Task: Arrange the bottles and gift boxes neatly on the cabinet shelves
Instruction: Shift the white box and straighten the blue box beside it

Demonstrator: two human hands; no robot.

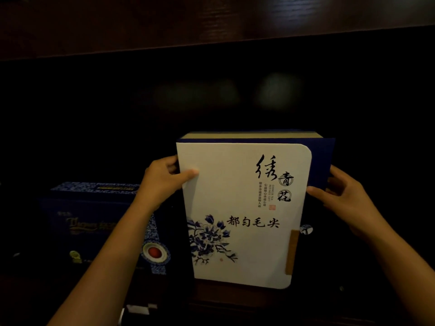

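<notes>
A white and blue gift box [242, 243] with black calligraphy and a blue flower print stands upright in the dark cabinet bay. My left hand [162, 182] grips its left edge, thumb across the front. On the opposite side my right hand [343, 198] holds the box's right edge where the blue side shows. A dark blue gift box [94, 222] with gold lettering and a red-and-white medallion stands to the left, partly hidden behind my left forearm.
A dark wooden shelf board [211, 17] runs across the top above the bay. The bay's back and the space to the right of the white box are very dark. The wooden shelf edge [235, 300] shows below the box.
</notes>
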